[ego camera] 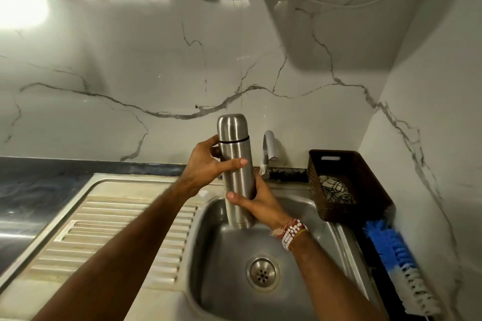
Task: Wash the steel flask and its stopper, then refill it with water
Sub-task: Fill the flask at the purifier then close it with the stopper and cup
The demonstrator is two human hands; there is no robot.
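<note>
The steel flask point(236, 154) stands upright above the sink basin point(224, 250), its cap on, a black ring below the cap. My left hand point(206, 164) grips its upper body just under the ring. My right hand point(257, 203), with beaded bracelets at the wrist, wraps the lower body from the right. The stopper is hidden under the cap. The tap point(270, 148) rises just behind and right of the flask, with no water running.
A ribbed steel draining board point(109, 232) lies left of the basin. A dark woven basket point(347, 185) with a patterned cloth sits at the right rim. A blue and white bottle brush point(399, 260) lies beside it. The marble wall is close behind.
</note>
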